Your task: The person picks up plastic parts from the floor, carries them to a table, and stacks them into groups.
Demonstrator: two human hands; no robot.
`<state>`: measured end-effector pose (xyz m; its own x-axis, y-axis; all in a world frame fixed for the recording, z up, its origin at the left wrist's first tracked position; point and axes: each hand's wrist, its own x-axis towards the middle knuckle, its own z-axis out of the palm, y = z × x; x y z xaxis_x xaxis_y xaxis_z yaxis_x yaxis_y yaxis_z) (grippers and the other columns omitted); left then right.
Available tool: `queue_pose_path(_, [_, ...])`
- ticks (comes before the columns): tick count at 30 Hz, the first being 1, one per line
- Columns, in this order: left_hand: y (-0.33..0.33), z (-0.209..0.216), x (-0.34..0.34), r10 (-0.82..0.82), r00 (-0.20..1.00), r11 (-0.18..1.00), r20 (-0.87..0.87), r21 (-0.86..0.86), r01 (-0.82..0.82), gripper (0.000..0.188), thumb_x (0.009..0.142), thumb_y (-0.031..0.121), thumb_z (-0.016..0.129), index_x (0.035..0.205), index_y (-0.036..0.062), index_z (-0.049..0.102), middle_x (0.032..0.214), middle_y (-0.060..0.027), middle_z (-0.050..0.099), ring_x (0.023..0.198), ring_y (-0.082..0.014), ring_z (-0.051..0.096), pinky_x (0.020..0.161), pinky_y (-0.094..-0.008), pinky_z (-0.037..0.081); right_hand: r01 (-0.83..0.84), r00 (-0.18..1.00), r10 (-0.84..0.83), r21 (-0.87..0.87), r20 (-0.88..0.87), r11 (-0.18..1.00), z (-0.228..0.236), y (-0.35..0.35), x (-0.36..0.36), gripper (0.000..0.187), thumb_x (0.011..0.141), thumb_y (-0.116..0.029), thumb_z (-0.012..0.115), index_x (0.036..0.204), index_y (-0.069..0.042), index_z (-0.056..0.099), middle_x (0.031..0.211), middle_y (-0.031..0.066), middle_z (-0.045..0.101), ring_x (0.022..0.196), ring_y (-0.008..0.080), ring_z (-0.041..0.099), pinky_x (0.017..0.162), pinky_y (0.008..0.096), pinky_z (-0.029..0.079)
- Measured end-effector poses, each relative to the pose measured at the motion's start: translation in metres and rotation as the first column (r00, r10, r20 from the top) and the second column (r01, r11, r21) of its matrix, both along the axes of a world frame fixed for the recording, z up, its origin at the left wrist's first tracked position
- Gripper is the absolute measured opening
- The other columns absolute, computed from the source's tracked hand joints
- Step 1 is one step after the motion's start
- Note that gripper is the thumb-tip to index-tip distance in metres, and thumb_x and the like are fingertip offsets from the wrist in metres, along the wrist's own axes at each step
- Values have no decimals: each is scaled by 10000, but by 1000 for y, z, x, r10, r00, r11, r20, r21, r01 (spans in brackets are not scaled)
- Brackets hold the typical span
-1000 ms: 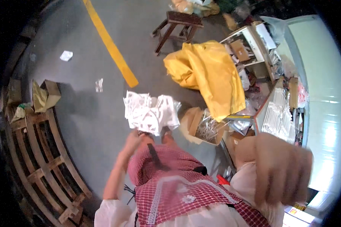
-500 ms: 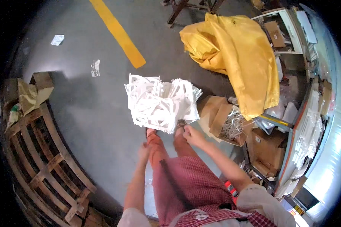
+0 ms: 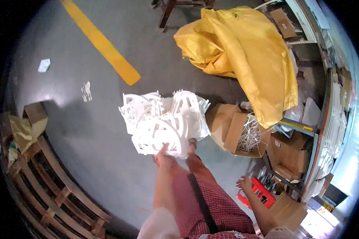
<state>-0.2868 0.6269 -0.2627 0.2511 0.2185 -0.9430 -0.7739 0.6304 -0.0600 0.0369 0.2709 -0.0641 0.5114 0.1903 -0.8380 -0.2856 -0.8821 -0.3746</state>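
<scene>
A heaped stack of white openwork plastic frames point(image 3: 159, 127) stands in front of my legs. My left hand point(image 3: 163, 158) is at its near edge, one digit over a white frame and the others partly hidden; it appears closed on that edge. My right hand point(image 3: 244, 184) is away to the right, holding nothing, with its fingers loosely apart. Close to it is a red plastic item with openings point(image 3: 263, 193), partly hidden by my forearm.
An open cardboard box point(image 3: 247, 137) holds thin white strips. Behind it a yellow sheet point(image 3: 239, 47) drapes toward the loaded shelving point(image 3: 313, 159) on the right. A wooden pallet point(image 3: 64, 195) lies at left. A yellow line point(image 3: 103, 46) and paper scraps point(image 3: 86, 91) mark the floor.
My left hand has moved up and right onto the near edge of the white stack. My right hand has swung from beside the stack down and right, toward the red item. The view has shifted.
</scene>
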Motion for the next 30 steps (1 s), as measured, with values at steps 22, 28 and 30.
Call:
queue_pose_path(22, [62, 386, -88, -827, 301, 31, -474, 496, 868, 476, 657, -28, 699, 1127, -42, 628, 990, -112, 689, 886, -222, 673, 793, -334, 542, 250, 861, 135, 638, -491, 728, 176, 167, -116, 848, 850, -367, 723, 1498, -70, 264, 1421, 109, 473, 1275, 239, 464, 1064, 390, 366])
queue_pose_path(28, [-23, 364, 13, -979, 108, -23, -171, 625, 780, 599, 752, 28, 741, 1295, -28, 493, 1132, -103, 640, 1027, -212, 627, 889, -345, 507, 41, 968, 108, 572, -224, 820, 213, 138, -102, 977, 601, -280, 878, 1410, -18, 396, 1339, 103, 524, 1236, 231, 491, 1053, 370, 384])
queue_pose_path(30, [-48, 350, 40, -976, 39, -137, -216, 738, 661, 593, 793, 80, 736, 1316, -19, 476, 1159, -96, 621, 1074, -197, 590, 922, -332, 477, 239, 949, -111, 447, -294, 862, 212, 112, -88, 911, 527, -45, 828, 1355, -6, 451, 1231, 107, 587, 1139, 248, 564, 981, 375, 459])
